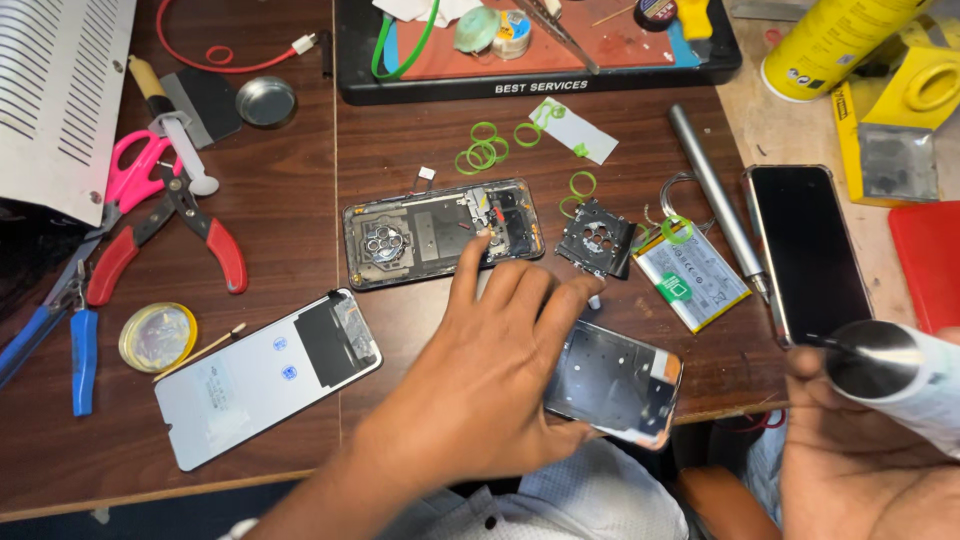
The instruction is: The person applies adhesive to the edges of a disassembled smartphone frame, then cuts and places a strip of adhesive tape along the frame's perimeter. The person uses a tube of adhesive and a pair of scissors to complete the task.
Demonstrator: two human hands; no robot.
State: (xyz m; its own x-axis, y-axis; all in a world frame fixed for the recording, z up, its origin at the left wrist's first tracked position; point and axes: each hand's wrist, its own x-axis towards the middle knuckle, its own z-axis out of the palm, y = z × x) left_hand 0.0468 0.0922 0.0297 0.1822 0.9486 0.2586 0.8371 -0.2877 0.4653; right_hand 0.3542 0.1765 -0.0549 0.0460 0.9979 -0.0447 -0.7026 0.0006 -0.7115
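Head view: left hand point(490, 370) partly hides phone frame point(615, 382).

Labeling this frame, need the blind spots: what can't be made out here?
- Phone frame, head view: its left part is hidden under the left hand.
- Metal-tipped tool in the right hand: body cut off by the right edge; nozzle blurred.
- Opened phone body: small parts too fine to identify.
- Yellow can: top cut off by the upper edge.
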